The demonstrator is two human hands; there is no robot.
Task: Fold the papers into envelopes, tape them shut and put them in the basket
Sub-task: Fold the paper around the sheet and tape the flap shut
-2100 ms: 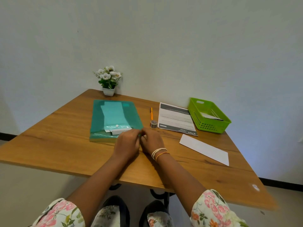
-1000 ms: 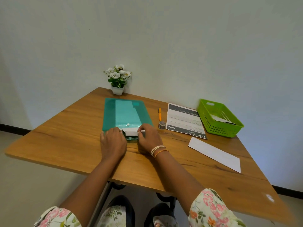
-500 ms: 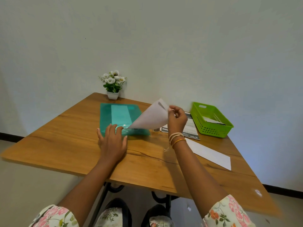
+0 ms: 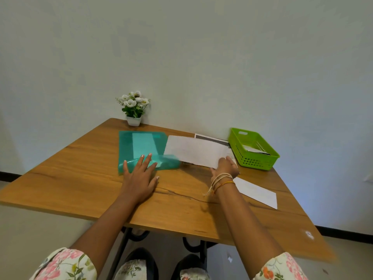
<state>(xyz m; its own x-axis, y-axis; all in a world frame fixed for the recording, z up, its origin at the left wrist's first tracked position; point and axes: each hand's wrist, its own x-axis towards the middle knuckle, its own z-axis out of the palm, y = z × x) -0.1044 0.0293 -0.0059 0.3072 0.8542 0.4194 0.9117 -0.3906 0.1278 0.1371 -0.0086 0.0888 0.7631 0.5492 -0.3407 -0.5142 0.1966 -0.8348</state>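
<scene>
Wood table [image 4: 84, 178] against a plain wall [image 4: 181, 57]. One basket [image 4: 260, 161], one folder [image 4: 141, 146]. My left hand [image 4: 140, 178] lay flat on it, right hand [image 4: 225, 167] pinched one sheet [image 4: 194, 151].

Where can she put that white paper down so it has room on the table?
Bare wood lies between the left hand and the right hand, down to the table's near edge. More lies left of the teal folder. The green basket, printed sheet and folded paper crowd the right.
</scene>
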